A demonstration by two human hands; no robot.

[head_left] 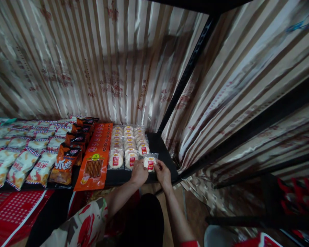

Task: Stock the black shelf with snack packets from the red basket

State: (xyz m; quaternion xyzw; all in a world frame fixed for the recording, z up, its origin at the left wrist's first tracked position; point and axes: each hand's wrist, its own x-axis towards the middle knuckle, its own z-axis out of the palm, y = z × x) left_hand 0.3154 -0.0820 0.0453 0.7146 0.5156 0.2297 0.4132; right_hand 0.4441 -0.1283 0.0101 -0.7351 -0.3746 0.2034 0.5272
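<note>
Between my two hands is a clear packet of round white crackers (150, 164) with a red label, held above the front of the black shelf (167, 161). My left hand (139, 174) pinches its left edge, fingers curled. On its right edge, my right hand (162, 173) grips with thumb and fingers closed. Just behind and to the left stand rows of matching cracker packets (132, 160), overlapping in three columns. The third column ends right behind the packet in my hands.
Left of the crackers lie flat orange snack packs (91, 168), orange-and-black bags (64, 164) and rows of white bags (42, 168). A black post (185, 75) rises at the shelf's back right corner. Striped sheeting (105, 68) hangs behind. A red basket (15, 212) stands below left.
</note>
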